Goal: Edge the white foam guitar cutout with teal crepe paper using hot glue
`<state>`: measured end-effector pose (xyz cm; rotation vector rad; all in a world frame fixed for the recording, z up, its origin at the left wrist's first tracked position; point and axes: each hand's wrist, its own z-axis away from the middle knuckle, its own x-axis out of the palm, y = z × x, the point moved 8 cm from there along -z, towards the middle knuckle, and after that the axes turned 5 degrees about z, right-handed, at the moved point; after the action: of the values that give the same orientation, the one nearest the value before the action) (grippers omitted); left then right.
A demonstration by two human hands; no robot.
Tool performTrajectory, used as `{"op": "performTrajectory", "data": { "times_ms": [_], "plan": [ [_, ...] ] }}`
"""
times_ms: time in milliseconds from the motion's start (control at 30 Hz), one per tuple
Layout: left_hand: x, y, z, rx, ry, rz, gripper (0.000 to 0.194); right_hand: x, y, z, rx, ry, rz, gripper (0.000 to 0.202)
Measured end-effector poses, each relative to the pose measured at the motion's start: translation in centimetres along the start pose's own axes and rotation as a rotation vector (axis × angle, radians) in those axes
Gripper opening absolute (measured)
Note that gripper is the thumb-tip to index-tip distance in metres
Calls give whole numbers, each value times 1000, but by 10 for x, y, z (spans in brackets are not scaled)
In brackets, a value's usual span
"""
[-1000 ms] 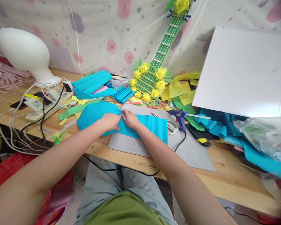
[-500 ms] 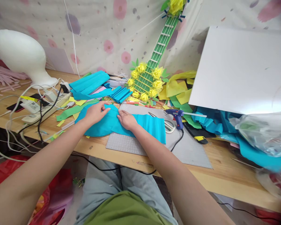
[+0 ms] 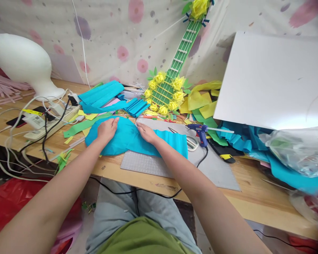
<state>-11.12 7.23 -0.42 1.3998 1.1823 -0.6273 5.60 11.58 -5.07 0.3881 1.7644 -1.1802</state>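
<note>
A wide piece of bright blue crepe paper (image 3: 122, 137) lies across the front of the table, its rounded left part flat and its right part rippled over a grey cutting mat (image 3: 145, 165). My left hand (image 3: 107, 129) rests on the rounded part, open, fingers extended and close together. Further right, my right hand (image 3: 146, 133) touches the same paper, also open, its fingertips near the upper edge. Part of the sheet is hidden under my right forearm. Scissors (image 3: 191, 142) and a blue glue gun (image 3: 200, 132) lie right of the paper.
Behind stands a green paper guitar (image 3: 161, 91) with yellow flowers. Folded blue paper (image 3: 102, 94) and a cable-laden power strip (image 3: 53, 123) are at the left, near a white foam head (image 3: 23, 60). A white board (image 3: 272, 81) and a utility knife (image 3: 226, 157) are at the right.
My left hand has shifted slightly left and turned more onto its side. My right hand has moved a little right, widening the gap between them. The blue paper stays nearly in place.
</note>
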Motion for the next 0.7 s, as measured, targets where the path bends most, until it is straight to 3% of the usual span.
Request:
{"op": "performTrajectory", "data": {
  "times_ms": [167, 467, 567, 700],
  "plan": [
    [3, -2, -2, -13, 14, -39, 52, -10, -1, 4, 2, 28, -16, 50],
    [8, -3, -3, -1, 16, -117, 53, 10, -6, 7, -105, -18, 131, 56],
    [8, -2, -3, -1, 23, -152, 54, 1, -8, 10, -142, 50, 144, 58],
    [9, -2, -3, -8, 35, -185, 56, -15, -23, 21, -255, 137, 149, 44]
  ]
}}
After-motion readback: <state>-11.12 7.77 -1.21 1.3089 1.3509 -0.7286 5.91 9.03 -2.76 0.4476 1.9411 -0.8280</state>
